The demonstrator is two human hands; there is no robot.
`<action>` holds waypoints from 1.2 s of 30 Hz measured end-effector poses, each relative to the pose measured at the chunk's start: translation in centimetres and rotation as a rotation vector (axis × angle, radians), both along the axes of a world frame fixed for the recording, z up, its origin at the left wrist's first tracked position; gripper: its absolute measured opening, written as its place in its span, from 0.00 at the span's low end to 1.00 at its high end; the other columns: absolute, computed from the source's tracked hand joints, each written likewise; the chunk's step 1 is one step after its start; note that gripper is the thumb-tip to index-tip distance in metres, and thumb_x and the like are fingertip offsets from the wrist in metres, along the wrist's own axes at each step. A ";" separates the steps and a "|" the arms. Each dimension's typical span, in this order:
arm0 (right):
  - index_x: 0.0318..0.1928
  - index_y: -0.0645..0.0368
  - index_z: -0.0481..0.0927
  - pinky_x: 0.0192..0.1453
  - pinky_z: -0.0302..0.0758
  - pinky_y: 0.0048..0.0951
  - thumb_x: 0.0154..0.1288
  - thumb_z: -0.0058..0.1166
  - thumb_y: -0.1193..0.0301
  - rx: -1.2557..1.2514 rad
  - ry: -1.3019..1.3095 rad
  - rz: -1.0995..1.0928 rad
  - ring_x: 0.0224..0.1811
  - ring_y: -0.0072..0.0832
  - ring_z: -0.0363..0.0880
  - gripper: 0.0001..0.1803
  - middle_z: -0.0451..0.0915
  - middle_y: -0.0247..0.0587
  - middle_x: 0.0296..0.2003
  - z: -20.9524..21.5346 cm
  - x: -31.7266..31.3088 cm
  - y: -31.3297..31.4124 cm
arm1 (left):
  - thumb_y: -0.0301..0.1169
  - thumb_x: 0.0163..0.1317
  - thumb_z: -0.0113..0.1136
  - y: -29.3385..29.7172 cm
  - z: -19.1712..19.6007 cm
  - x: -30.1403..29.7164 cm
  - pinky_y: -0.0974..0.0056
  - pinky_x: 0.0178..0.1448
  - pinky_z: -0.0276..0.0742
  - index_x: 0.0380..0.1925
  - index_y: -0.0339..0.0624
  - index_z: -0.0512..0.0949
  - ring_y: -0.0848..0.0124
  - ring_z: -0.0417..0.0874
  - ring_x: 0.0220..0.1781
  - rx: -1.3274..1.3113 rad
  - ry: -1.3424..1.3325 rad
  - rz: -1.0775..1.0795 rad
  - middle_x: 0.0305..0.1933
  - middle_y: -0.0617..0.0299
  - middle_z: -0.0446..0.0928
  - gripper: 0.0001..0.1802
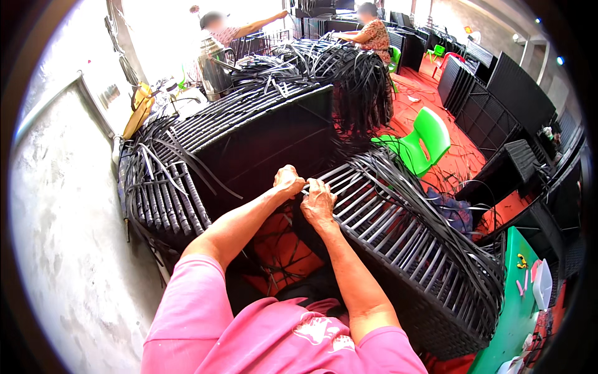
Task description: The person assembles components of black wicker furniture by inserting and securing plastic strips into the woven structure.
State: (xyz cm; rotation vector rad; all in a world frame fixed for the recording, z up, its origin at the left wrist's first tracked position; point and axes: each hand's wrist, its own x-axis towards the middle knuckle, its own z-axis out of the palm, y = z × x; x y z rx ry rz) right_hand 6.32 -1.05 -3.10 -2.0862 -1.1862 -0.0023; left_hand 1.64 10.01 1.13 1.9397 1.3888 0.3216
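Observation:
A dark woven panel frame with a row of grey bars stands in front of me to the right. Both my hands meet at its far left corner, by the end of the bars. My left hand is closed, fingers pinched together just off the corner. Beside it my right hand curls its fingers at the first bar. Whatever small piece lies between the fingers is hidden. Long black flat strips hang in a thick bundle along the frame's far side.
Another frame with wrapped bars and loose strips stands ahead left. A green chair is beyond my frame. Pliers lie on a green table at right. Two people work at the back. Strip scraps litter the red floor.

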 end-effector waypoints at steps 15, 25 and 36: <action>0.42 0.57 0.83 0.56 0.72 0.50 0.54 0.57 0.70 -0.009 -0.011 -0.025 0.54 0.45 0.74 0.13 0.80 0.44 0.45 -0.4 0.0 -0.7 | 0.22 0.48 0.64 1.2 -3.5 -1.5 0.53 0.24 0.87 0.20 0.32 0.75 0.56 0.84 0.24 -0.212 -0.299 0.236 0.24 0.48 0.77 0.07; 0.38 0.57 0.84 0.56 0.72 0.48 0.54 0.57 0.69 -0.042 0.023 -0.007 0.53 0.44 0.75 0.11 0.81 0.43 0.43 -0.1 0.1 -1.0 | 0.21 0.51 0.61 1.1 -5.4 -2.7 0.53 0.25 0.87 0.28 0.31 0.77 0.61 0.80 0.22 -0.552 -0.541 0.329 0.24 0.51 0.75 0.04; 0.36 0.56 0.85 0.56 0.72 0.46 0.54 0.60 0.67 -0.041 0.089 0.017 0.53 0.43 0.76 0.10 0.82 0.41 0.42 0.3 0.0 -1.5 | 0.24 0.54 0.62 0.4 -6.4 -2.8 0.52 0.26 0.84 0.25 0.34 0.78 0.60 0.78 0.22 -0.591 -0.654 0.441 0.25 0.51 0.77 0.05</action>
